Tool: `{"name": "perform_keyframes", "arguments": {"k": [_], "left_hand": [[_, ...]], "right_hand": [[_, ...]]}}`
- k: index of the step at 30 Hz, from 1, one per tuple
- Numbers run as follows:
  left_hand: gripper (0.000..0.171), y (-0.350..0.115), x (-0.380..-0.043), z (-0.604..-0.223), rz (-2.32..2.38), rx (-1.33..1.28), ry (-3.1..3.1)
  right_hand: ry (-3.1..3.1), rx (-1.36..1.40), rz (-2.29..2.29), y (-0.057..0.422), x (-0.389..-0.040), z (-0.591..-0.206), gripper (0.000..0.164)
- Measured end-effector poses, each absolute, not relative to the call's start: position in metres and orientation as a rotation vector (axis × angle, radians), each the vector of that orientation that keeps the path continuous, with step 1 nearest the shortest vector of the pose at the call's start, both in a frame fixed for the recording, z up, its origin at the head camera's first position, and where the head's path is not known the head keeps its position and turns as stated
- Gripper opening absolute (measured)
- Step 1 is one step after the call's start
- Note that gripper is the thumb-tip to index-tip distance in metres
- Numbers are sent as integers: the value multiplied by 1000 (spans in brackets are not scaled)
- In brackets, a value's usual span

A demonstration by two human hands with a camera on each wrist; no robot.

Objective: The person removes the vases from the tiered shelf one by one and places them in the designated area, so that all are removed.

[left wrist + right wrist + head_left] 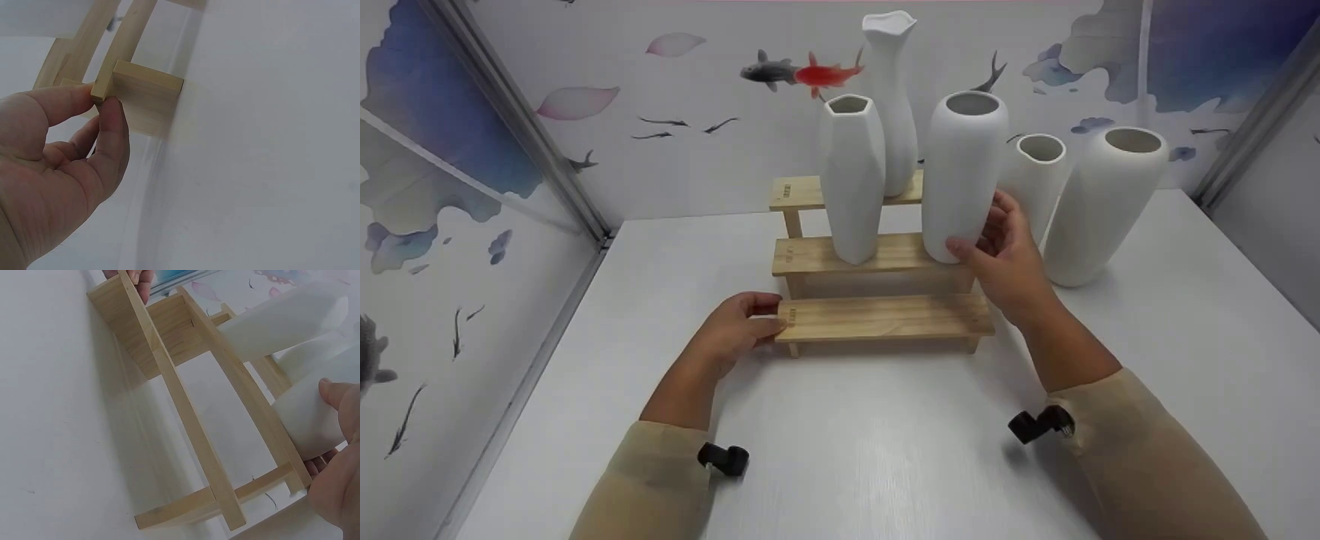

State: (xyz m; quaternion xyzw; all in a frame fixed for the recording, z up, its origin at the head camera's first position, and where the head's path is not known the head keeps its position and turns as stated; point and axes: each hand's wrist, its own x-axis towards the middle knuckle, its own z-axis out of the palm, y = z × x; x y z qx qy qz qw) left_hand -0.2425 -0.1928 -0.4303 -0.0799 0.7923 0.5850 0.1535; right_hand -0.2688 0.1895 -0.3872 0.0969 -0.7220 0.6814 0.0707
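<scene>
A three-step wooden stand stands on the white table. My left hand pinches the left end of its lowest step between thumb and fingers; the left wrist view shows this board end close up. With my right hand I hold the lower part of a smooth, rounded white vase, which stands upright at the right of the middle step. The thumb lies on its front and the other fingers go behind. On the same step, to the left, is a faceted white vase. A tall wavy-rimmed vase rises from the top step.
Right of the stand, a shorter white vase and a wide, slanted-looking white vase stand on the table. Behind is a wall panel painted with fish and petals. Metal rails edge the booth.
</scene>
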Motion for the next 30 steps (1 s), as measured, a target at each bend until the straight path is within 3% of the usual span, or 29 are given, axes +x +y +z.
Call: {"name": "perform_keyframes", "arguments": {"k": [21, 30], "left_hand": [[52, -194, -244, -431, 1675, -233, 2267], [52, -194, -243, -431, 1677, -220, 2276]], "right_hand": [[-2189, 247, 2013, 200, -270, -383, 83], [-2164, 269, 2064, 202, -272, -384, 93]]}}
